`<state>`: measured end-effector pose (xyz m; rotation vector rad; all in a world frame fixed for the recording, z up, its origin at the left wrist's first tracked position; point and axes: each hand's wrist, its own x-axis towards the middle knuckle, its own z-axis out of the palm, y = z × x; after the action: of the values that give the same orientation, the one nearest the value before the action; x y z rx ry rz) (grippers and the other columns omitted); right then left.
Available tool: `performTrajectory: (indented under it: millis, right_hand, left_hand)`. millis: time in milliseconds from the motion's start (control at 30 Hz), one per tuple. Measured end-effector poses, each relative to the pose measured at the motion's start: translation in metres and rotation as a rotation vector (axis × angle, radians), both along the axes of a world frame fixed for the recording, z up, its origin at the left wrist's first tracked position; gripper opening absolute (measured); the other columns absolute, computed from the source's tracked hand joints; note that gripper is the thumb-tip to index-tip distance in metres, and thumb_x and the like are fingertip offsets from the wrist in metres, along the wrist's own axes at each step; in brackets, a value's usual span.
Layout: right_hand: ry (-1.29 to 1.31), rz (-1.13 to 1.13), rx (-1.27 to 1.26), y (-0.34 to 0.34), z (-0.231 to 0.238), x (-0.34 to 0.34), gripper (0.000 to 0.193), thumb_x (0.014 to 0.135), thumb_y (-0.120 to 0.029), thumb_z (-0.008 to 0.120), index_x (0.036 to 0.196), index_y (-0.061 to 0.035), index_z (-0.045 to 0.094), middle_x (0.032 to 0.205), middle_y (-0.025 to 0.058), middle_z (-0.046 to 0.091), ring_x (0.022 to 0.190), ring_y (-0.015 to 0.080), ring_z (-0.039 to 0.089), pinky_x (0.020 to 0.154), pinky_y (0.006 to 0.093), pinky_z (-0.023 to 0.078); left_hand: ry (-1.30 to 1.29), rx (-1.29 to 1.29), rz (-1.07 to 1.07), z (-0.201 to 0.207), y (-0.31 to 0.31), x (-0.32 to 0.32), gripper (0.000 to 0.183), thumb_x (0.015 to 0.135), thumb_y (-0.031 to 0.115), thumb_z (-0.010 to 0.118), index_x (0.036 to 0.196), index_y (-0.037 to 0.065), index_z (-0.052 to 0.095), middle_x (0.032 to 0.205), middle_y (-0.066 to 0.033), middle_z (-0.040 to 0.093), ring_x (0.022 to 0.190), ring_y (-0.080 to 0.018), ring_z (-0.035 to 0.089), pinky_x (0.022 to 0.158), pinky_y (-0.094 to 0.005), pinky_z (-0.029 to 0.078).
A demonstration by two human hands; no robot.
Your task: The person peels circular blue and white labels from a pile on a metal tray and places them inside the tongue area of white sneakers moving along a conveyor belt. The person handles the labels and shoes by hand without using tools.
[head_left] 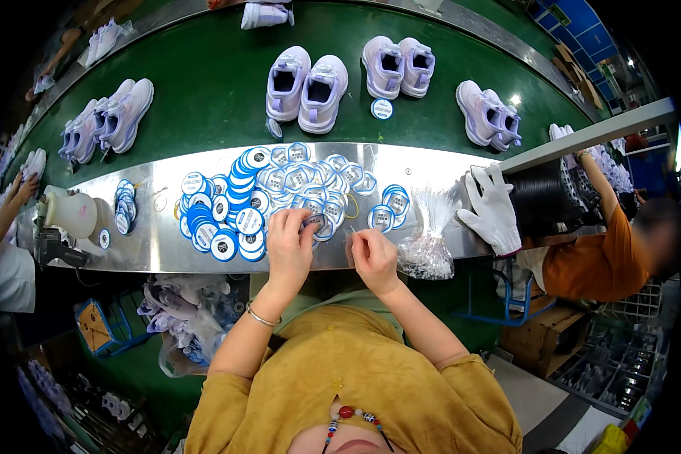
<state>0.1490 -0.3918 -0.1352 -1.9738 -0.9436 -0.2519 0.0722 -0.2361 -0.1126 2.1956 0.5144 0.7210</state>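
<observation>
From the head camera, the left hand (pixel 289 250) rests on the near edge of the polished steel surface (pixel 144 242), its fingers (pixel 308 225) pinched shut on one round blue-and-white card tag (pixel 315 222) at the front of the heap of the same round tags (pixel 265 193). The right hand (pixel 374 256) sits just beside it, fingers (pixel 358 237) drawn together on what seems to be a thin clear plastic fastener (pixel 349 240), too fine to make out for certain. The tag looks light, flat and fairly stiff, likely slick-faced, so a pinch at its rim suits it best; the fastener should be limp and easy to drop. A clear bag of such plastic ties (pixel 428 240) lies just to the right, touching the surface's near edge. Beyond the surface runs a green conveyor belt (pixel 204 91) carrying pairs of pale lilac sneakers (pixel 307 85). Bare steel lies left of the heap, towards a cream plastic jug (pixel 72 213); a neighbour's white-gloved hand (pixel 493 210) crowds the right.
</observation>
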Motion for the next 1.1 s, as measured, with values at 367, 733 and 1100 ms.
performTrajectory:
  millis: [367,733,1100]
  right_hand:
    - [0.316,0.063,0.051,0.025,0.043,-0.009,0.009,0.083,-0.001,0.064,0.083,-0.0008,0.055,0.067,0.0087,0.054,0.051,0.0175,0.054,0.047,0.0284,0.042]
    - [0.378,0.353,0.025,0.054,0.067,0.019,0.013,0.084,-0.003,0.061,0.096,-0.0021,0.063,0.079,0.0090,0.058,0.066,0.0208,0.057,0.058,0.0297,0.044]
    - [0.471,0.430,-0.133,0.053,0.066,0.031,0.007,0.080,-0.007,0.065,0.082,-0.0012,0.062,0.075,0.0062,0.057,0.064,0.0162,0.055,0.056,0.0276,0.043]
  left_hand:
    - [-0.028,-0.936,-0.034,0.002,0.014,-0.008,0.013,0.085,0.002,0.067,0.096,-0.001,0.062,0.082,0.0020,0.060,0.072,-0.0036,0.053,0.063,-0.0172,0.042]
    - [-0.060,-0.927,-0.096,0.015,0.016,-0.014,0.006,0.087,0.005,0.065,0.091,0.001,0.064,0.076,0.0039,0.060,0.066,-0.0011,0.049,0.058,-0.0157,0.038]
    - [-0.023,-0.579,-0.121,0.017,0.012,-0.021,0.007,0.085,0.006,0.067,0.087,0.000,0.064,0.074,0.0041,0.058,0.065,-0.0016,0.047,0.057,-0.0172,0.037]
